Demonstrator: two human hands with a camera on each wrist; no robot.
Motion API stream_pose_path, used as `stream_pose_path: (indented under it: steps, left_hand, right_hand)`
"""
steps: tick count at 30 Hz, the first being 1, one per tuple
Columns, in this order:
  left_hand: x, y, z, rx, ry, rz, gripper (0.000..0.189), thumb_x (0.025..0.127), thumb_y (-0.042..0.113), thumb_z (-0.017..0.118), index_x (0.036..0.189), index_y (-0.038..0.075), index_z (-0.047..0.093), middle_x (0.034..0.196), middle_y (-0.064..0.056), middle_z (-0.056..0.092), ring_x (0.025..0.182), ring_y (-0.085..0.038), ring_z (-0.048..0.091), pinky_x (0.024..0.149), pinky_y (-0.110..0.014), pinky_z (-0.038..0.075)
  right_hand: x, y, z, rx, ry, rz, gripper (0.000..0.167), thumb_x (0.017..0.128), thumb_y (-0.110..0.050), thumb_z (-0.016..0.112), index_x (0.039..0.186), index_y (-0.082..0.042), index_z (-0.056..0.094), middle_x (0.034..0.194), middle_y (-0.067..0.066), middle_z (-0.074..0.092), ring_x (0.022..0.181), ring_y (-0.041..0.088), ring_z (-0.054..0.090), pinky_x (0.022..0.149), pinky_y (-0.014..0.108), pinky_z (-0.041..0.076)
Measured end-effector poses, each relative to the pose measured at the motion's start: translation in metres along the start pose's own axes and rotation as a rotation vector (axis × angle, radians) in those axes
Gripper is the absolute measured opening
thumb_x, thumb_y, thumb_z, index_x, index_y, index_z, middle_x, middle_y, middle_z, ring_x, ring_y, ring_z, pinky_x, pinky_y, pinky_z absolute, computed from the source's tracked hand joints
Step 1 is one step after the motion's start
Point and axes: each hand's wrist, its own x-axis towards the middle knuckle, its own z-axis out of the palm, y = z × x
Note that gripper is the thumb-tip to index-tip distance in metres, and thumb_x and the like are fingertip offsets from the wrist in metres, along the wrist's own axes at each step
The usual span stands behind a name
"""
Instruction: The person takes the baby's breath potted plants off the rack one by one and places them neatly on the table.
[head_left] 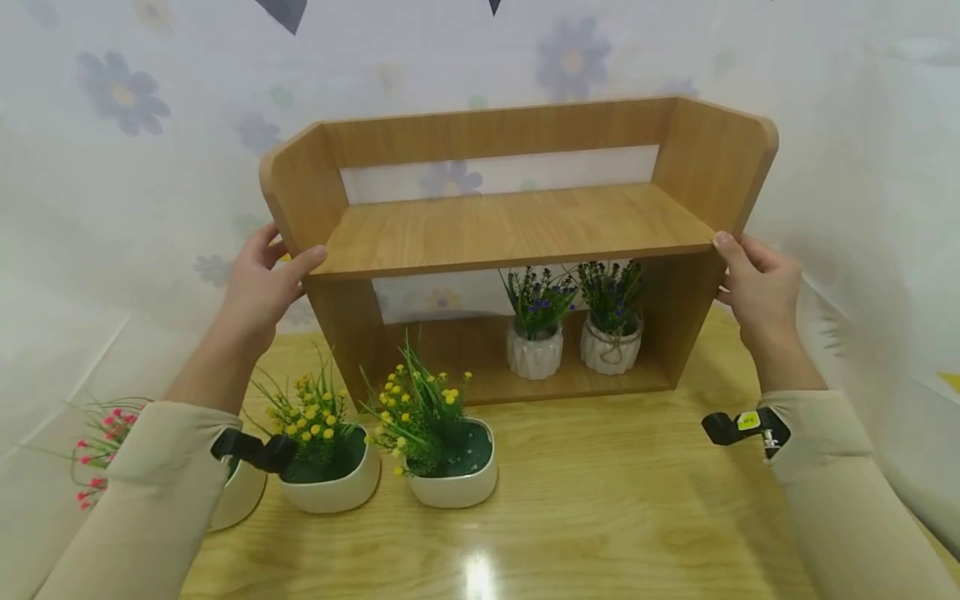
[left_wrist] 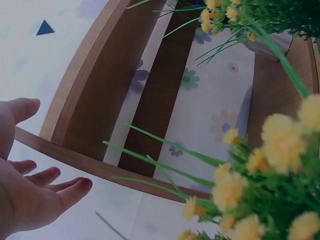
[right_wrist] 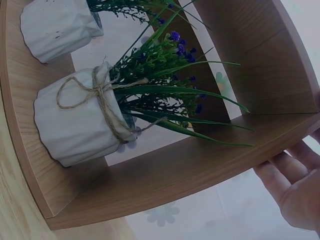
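A two-tier wooden desk shelf (head_left: pixel 510 225) stands on the table, a hand at each side. My left hand (head_left: pixel 258 279) grips its left side panel, thumb over the front edge and fingers along the outside. On the right panel, my right hand (head_left: pixel 765 279) holds in the same way, thumb at the end of the middle board; its fingers (right_wrist: pixel 280 175) show against the panel's outer face. Two white pots, one plain (head_left: pixel 536 354) and one tied with twine (right_wrist: pixel 75 120), stand on the lower tier with purple-flowered plants. The upper tier carries nothing.
Two cream planters with yellow flowers, one left (head_left: pixel 330 492) and one nearer the middle (head_left: pixel 457 490), stand before the shelf's left half. A pink-flowered plant (head_left: pixel 108 437) is partly behind my left sleeve. Flower-patterned sheeting (head_left: pixel 420 67) hangs behind the wooden table (head_left: pixel 600 500).
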Motion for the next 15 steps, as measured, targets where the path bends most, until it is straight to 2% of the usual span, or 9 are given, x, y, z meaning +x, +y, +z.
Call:
stream_pose_path:
  steps: [5, 12, 15]
  left_hand:
    - [0.008, -0.003, 0.0, -0.017, -0.019, -0.013, 0.076, 0.098, 0.029, 0.066, 0.161, 0.028, 0.023, 0.163, -0.008, 0.027, 0.145, -0.033, 0.032, 0.112, -0.061, 0.032]
    - [0.01, -0.007, -0.002, 0.049, -0.031, -0.023, 0.067, 0.101, 0.016, 0.056, 0.16, 0.029, 0.026, 0.163, -0.009, 0.027, 0.143, -0.037, 0.036, 0.105, -0.063, 0.039]
    - [0.012, -0.006, 0.001, 0.043, -0.038, -0.016, 0.067, 0.101, 0.013, 0.055, 0.16, 0.028, 0.028, 0.162, -0.011, 0.03, 0.141, -0.038, 0.038, 0.104, -0.063, 0.04]
  right_hand:
    - [0.0, 0.003, 0.002, -0.007, 0.002, -0.012, 0.045, 0.089, -0.028, 0.079, 0.128, -0.007, 0.07, 0.089, -0.008, 0.074, 0.072, 0.007, 0.072, 0.058, 0.023, 0.057]
    - [0.002, 0.004, 0.002, -0.015, 0.009, -0.01, 0.045, 0.089, -0.029, 0.079, 0.127, -0.007, 0.07, 0.089, -0.008, 0.073, 0.072, 0.006, 0.071, 0.058, 0.022, 0.057]
    - [0.003, 0.002, 0.0, -0.007, 0.018, -0.003, 0.043, 0.089, -0.028, 0.079, 0.125, -0.008, 0.072, 0.09, -0.008, 0.073, 0.071, 0.006, 0.071, 0.057, 0.022, 0.057]
